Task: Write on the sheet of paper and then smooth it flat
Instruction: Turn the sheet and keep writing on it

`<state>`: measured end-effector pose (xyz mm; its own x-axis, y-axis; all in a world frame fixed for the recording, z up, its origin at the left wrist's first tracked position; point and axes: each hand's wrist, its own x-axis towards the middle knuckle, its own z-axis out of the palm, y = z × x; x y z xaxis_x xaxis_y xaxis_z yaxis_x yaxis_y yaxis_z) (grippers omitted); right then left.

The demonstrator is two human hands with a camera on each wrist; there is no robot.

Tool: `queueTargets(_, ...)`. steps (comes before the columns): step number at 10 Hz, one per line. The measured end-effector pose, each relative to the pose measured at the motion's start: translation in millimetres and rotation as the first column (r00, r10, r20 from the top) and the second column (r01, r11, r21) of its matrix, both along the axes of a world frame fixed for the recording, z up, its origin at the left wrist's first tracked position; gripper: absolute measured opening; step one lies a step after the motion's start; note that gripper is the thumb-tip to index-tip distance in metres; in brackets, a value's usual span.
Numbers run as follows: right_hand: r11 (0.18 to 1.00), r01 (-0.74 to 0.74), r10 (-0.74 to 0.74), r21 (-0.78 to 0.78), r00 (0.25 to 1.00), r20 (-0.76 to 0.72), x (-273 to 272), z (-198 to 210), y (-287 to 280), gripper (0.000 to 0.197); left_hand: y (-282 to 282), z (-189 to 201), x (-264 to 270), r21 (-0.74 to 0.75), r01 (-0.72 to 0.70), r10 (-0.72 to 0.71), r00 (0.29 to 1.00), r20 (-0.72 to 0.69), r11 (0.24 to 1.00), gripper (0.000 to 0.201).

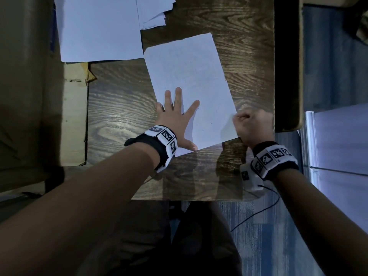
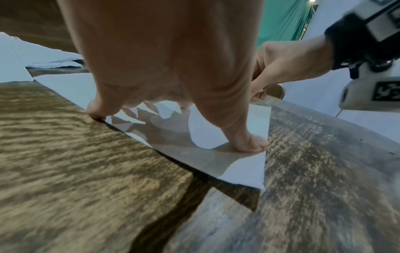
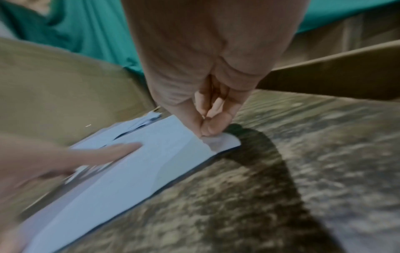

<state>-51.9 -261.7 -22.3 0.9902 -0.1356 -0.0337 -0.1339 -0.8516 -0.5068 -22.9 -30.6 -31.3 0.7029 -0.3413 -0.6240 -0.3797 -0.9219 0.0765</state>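
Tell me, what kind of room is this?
Probably a study or office corner. A wooden desk holds a sheet of paper and a pile of loose papers, with cardboard boxes stacked beside it.

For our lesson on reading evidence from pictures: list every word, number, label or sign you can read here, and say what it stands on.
No readable words or numbers.
Sheet of paper under the left hand: faint pen marks, too faint to read.
Wristbands: black-and-white square code markers, patterns, not text.
Paper stack on the table: blank as seen.
The right hand pinches the sheet's edge; no print shows there.
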Motion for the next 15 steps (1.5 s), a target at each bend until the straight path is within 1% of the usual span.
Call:
queueTargets(1, 0.998, -0.057, 0.058, 0.020, 0.994, -0.093, -17, 0, 18, 0.018, 0, -1, 0, -0.007, -0.001, 0.001, 1.000, 0.007, 1.000, 0.144)
queueTargets(2, 0.978, -0.192, 0.208, 0.086, 0.950, -0.234, -35, -2, 41, 0.013, 0, -2, 0, -0.006, -0.003, 0.003, 1.000, 0.004, 1.000, 0.143)
queueTargets(3, 0.996, 0.048, -0.039, 0.069, 0.990, -0.133, -16, -4, 23, 0.015, 0, -1, 0, 0.000, 0.001, -0.001, 1.000, -0.003, 1.000, 0.144)
queueTargets(4, 0.998, 0.046, -0.039, 0.048, 0.990, -0.136, -26, -5, 39, 0.018, -1, -1, 0, 0.008, 0.001, -0.001, 1.000, 0.002, 1.000, 0.143)
queueTargets(5, 0.985, -0.140, 0.157, 0.100, 0.969, -0.192, -44, -8, 62, 0.014, -1, -1, 1, 0.013, 0.004, -0.004, 1.000, 0.003, 1.000, 0.143)
queueTargets(6, 0.994, 0.063, -0.053, 0.093, 0.993, -0.106, -4, -15, 32, 0.014, 0, -2, 1, 0.012, 0.010, -0.010, 1.000, 0.003, 1.000, 0.143)
queueTargets(7, 0.997, 0.049, -0.043, 0.058, 0.994, -0.104, 1, -16, 35, 0.017, 1, -3, 0, 0.008, 0.011, -0.011, 1.000, 0.004, 1.000, 0.143)
queueTargets(8, 0.984, -0.173, 0.178, 0.048, 0.970, -0.163, -22, -15, 58, 0.016, 1, -3, -3, 0.009, 0.020, -0.020, 1.000, 0.009, 1.000, 0.142)
queueTargets(9, 0.996, 0.074, -0.069, 0.057, 0.993, -0.094, 11, -17, 36, 0.014, 2, -4, -2, -0.001, 0.023, -0.023, 1.000, 0.017, 1.000, 0.141)
queueTargets(10, 0.999, -0.019, 0.022, 0.049, 0.997, -0.078, 13, -15, 48, 0.015, 4, -4, -2, -0.021, 0.016, -0.016, 1.000, 0.002, 1.000, 0.141)
queueTargets(11, 0.971, -0.217, 0.231, 0.100, 0.960, -0.161, -8, -13, 65, 0.011, 4, -2, -4, -0.013, 0.039, -0.039, 0.999, 0.007, 0.999, 0.141)
queueTargets(12, 0.991, -0.011, 0.023, 0.135, 0.996, -0.087, 8, -9, 39, 0.008, 8, 1, -14, 0.003, 0.124, -0.124, 0.992, 0.014, 0.992, 0.140)
queueTargets(13, 0.985, -0.004, 0.011, 0.171, 0.999, -0.042, 10, -3, 23, 0.005, 16, 3, -34, -0.060, 0.226, -0.228, 0.973, -0.027, 0.972, 0.138)
queueTargets(14, 0.979, -0.171, 0.179, 0.112, 0.982, -0.058, -1, -8, 13, 0.002, 24, 7, -53, -0.146, 0.261, -0.274, 0.958, -0.080, 0.954, 0.126)
queueTargets(15, 0.980, -0.163, 0.175, 0.110, 0.980, -0.100, -17, -17, 0, 0.004, 25, 22, -50, -0.316, 0.107, -0.139, 0.987, -0.083, 0.943, 0.104)
